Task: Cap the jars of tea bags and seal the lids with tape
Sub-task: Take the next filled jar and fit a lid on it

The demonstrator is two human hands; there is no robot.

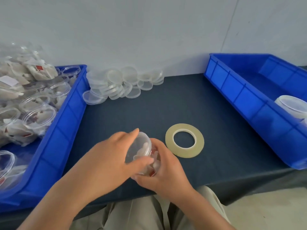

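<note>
A clear plastic jar of tea bags [153, 165] is tilted between both hands near the table's front edge. My right hand [167, 170] wraps around its body from the right. My left hand [108, 161] grips the clear lid [138, 147] sitting on the jar's mouth, fingers around its rim. A roll of clear tape [184, 140] lies flat on the dark table just right of the hands. A pile of loose clear lids [121, 83] rests at the back by the wall.
A blue bin [66, 117] on the left holds several open jars of tea bags [38, 117]. Another blue bin [249, 103] on the right holds a capped jar [292, 106]. A white wall stands behind. My knees sit below the table's front edge.
</note>
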